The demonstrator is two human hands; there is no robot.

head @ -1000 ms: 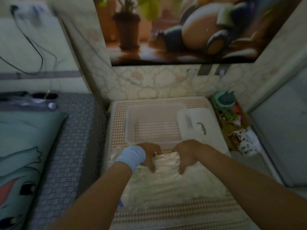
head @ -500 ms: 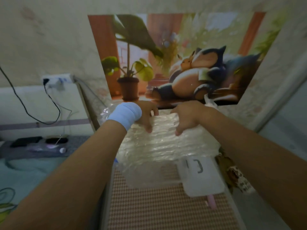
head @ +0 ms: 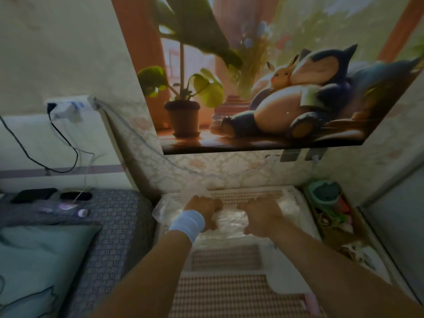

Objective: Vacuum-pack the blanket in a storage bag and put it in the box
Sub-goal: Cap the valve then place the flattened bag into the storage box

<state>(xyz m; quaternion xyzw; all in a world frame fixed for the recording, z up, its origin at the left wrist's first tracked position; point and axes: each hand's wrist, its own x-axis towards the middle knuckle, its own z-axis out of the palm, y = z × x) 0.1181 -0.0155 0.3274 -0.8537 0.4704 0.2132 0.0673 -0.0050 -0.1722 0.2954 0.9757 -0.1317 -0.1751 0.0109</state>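
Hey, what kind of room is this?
Probably a small bedroom: a bed with a teal pillow on the left, a cartoon poster on the wall, and cables plugged into a power strip above the bed.

Fingertips of the left hand (head: 203, 208) and right hand (head: 260, 213) vanish into the crumpled storage bag (head: 229, 222) — just below the bag, the box (head: 226, 258) is a motion-smeared blur, its edges unclear.

One view only — a wide-angle camera worn on the head is looking forward and slightly downward along both forearms. The left hand (head: 204, 210) and right hand (head: 261, 214) are sitting close, low centre. The lens is facing the wall poster (head: 263, 99) ahead.
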